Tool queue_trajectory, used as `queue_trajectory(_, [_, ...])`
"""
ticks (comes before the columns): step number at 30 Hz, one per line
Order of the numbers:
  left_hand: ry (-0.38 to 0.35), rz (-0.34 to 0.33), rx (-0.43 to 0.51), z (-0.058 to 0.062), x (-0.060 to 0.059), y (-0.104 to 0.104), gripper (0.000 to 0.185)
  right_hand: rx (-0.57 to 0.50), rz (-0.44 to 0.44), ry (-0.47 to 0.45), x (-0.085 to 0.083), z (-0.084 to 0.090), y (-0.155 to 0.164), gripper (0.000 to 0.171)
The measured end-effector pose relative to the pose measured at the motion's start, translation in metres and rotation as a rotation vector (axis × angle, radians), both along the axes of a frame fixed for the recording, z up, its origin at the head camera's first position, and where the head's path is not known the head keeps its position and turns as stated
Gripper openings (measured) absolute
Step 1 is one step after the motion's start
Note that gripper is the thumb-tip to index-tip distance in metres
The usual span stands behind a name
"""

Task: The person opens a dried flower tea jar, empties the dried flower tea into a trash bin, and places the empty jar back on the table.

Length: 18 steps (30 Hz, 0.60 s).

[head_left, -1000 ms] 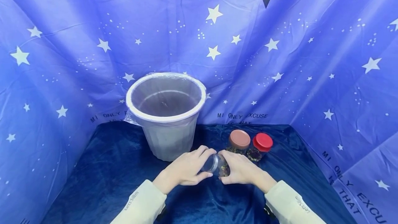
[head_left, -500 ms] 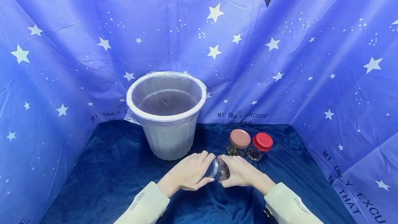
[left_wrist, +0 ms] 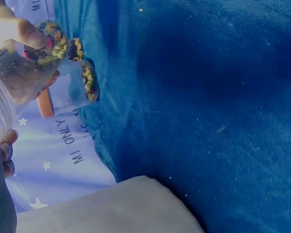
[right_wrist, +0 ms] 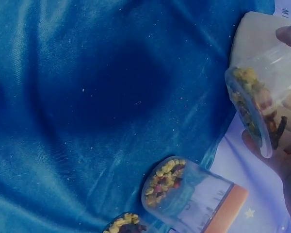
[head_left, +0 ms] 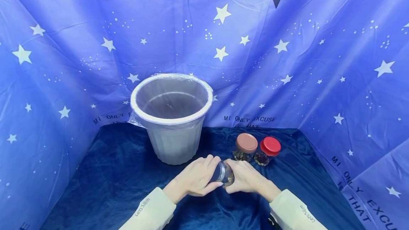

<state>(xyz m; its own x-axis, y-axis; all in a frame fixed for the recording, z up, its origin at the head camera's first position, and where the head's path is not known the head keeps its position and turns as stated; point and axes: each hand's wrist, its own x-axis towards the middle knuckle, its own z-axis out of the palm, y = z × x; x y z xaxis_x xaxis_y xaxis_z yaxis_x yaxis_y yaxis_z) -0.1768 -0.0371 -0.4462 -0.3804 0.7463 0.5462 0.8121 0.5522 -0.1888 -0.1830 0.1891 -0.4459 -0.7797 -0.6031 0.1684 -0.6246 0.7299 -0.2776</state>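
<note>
Front-right of lined bin (head_left: 174,146): dried-flower jar (head_left: 229,176) tipped sideways, left hand (head_left: 200,177) gripping neck end (head_left: 220,172), right hand (head_left: 244,177) its body, likely for counter-hold. Farther right, upright: salmon-lidded jar (head_left: 246,143), red-lidded jar (head_left: 270,146).

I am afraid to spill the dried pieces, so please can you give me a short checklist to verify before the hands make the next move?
1. Left hand on the dark lid: ok, fingers curled round it.
2. Right hand gripping the held jar: ok.
3. Held jar upright: not ok, it is tipped onto its side.
4. Dark lid loosened: cannot tell, fingers partly cover it.
5. Orange-lidded jar and red-lidded jar standing, lids on: ok.
6. Liner over the rim of the bin: ok.
</note>
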Motion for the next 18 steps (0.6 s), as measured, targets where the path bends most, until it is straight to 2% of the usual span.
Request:
queue_trajectory(4, [-0.003,0.011,0.033,0.001,-0.001,0.001,0.064,-0.015,-0.027,-0.005,0.001,0.002,-0.003,0.057])
queue_trajectory(11, [0.040,0.030,0.115,0.000,-0.001,0.002,0.063,-0.041,-0.029,0.005,0.003,0.006,-0.008,0.052])
queue_trajectory(14, [0.011,0.097,0.157,0.000,0.000,0.005,0.061,-0.040,-0.034,0.038,0.004,0.007,-0.010,0.050])
queue_trajectory(18, [-0.087,0.248,0.189,0.001,0.003,0.012,0.055,-0.017,-0.072,0.098,0.004,0.007,-0.013,0.050])
